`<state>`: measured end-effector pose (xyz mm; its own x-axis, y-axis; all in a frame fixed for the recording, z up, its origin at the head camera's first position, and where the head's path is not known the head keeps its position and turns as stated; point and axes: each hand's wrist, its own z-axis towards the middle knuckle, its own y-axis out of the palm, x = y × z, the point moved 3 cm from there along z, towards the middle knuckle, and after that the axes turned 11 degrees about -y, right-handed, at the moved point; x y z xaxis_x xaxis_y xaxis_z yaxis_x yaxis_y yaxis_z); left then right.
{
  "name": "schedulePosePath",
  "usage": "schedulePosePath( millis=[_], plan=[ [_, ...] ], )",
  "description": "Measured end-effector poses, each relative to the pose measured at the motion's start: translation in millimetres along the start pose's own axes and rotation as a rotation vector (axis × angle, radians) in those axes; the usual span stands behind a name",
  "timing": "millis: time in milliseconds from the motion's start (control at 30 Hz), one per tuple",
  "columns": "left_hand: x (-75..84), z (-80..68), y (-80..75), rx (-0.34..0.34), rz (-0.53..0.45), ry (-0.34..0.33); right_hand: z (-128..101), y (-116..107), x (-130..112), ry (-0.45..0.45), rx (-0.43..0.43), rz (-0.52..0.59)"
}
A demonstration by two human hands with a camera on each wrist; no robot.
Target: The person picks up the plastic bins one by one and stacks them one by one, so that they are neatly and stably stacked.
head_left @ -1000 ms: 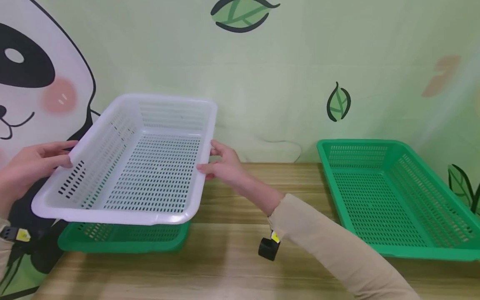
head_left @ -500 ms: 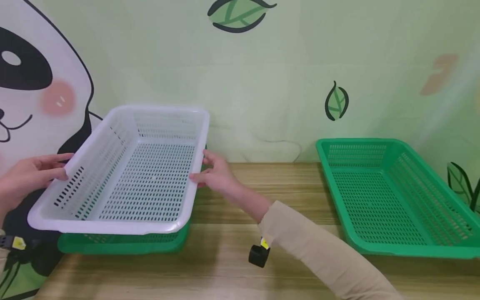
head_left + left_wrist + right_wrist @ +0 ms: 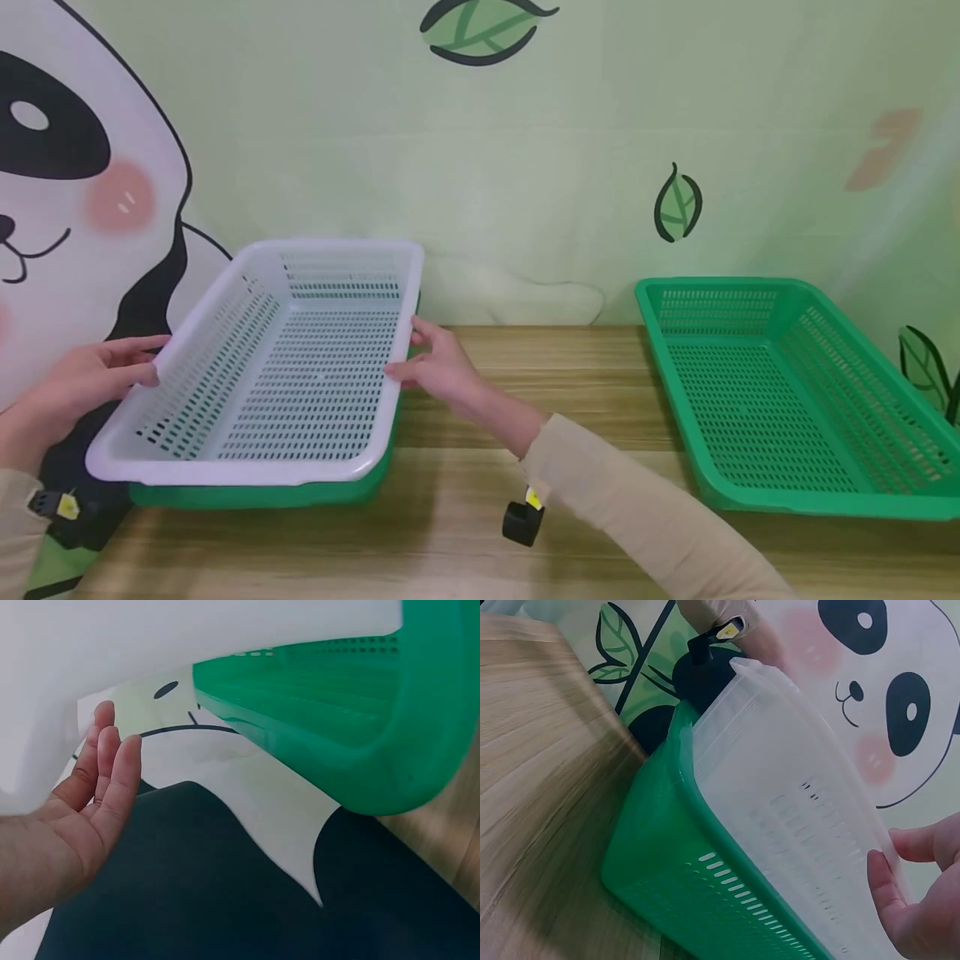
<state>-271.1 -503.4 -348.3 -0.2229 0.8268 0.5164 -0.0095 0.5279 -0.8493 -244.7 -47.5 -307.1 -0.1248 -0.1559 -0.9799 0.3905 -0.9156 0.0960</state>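
Observation:
A white plastic basket (image 3: 262, 473) with slotted sides and floor sits partly down inside a green basket (image 3: 255, 497) at the left of the table. In the right wrist view the white wall (image 3: 780, 765) rises above the green rim. My left hand (image 3: 93, 379) holds the white basket's left rim, thumb on top; in the left wrist view its fingers (image 3: 120, 780) reach up beneath the rim. With thumb and fingers my right hand (image 3: 446, 371) pinches the right rim of the same basket. The green basket's inside is mostly hidden under the white one.
Another green basket (image 3: 825, 503) stands on the wooden table (image 3: 480, 550) at the right. Behind the table hangs a pale green backdrop (image 3: 525, 150) printed with a panda and leaves. Small black cameras (image 3: 522, 523) are strapped to both wrists.
The white basket has come down, held by both hands, from above the left green basket to sit lower within it. The right green basket stays where it was.

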Motion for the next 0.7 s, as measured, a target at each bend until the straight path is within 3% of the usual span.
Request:
schedulePosePath(
  millis=[567, 700],
  plan=[
    [22.0, -21.6, 28.2, -0.103, -0.068, -0.039, -11.4, -9.5, 13.1, 0.045, 0.026, -0.003],
    [38.5, -29.8, 30.4, -0.126, -0.09, -0.03, -13.7, -11.4, 15.1, 0.056, 0.04, -0.012]
  ],
)
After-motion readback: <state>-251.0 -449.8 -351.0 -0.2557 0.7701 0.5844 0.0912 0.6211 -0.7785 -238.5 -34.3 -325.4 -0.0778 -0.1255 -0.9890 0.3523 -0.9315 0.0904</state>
